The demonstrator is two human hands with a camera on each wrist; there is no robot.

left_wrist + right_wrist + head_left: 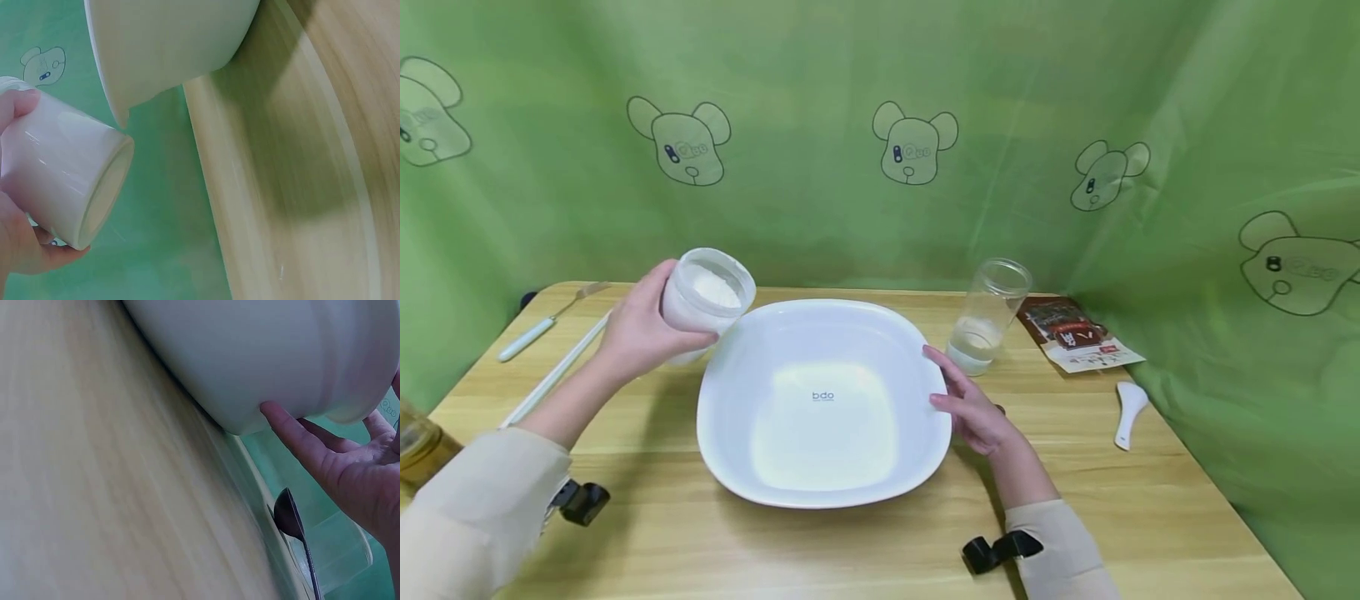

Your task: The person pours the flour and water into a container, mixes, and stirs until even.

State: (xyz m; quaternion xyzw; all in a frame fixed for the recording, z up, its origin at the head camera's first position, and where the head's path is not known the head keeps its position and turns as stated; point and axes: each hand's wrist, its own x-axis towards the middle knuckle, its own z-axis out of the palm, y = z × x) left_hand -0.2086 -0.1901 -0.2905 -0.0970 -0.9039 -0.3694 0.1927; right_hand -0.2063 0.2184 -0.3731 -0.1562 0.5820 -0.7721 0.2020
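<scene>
My left hand (pixel 640 325) grips a translucent white jar (pixel 681 304) of white powder (pixel 715 287). The jar is held up beside the left rim of a white basin (pixel 823 492), its mouth tilted toward the basin. In the left wrist view the jar's base (pixel 106 194) shows, clear of the table. On the basin's other side my right hand (pixel 973 412) holds the rim, with thumb and a finger over the edge. In the right wrist view one fingertip (pixel 270 409) touches the outer wall. No contents show in the basin, which stands on the table.
Behind my right hand stands a clear cup (pixel 988 321) with pale contents low inside. A dark spoon (pixel 289 515) lies near it. Further right are a food packet (pixel 1075 333) and a white spoon (pixel 1129 412). At left lie a fork (pixel 538 333), a white rod (pixel 557 371) and an amber jar (pixel 422 450).
</scene>
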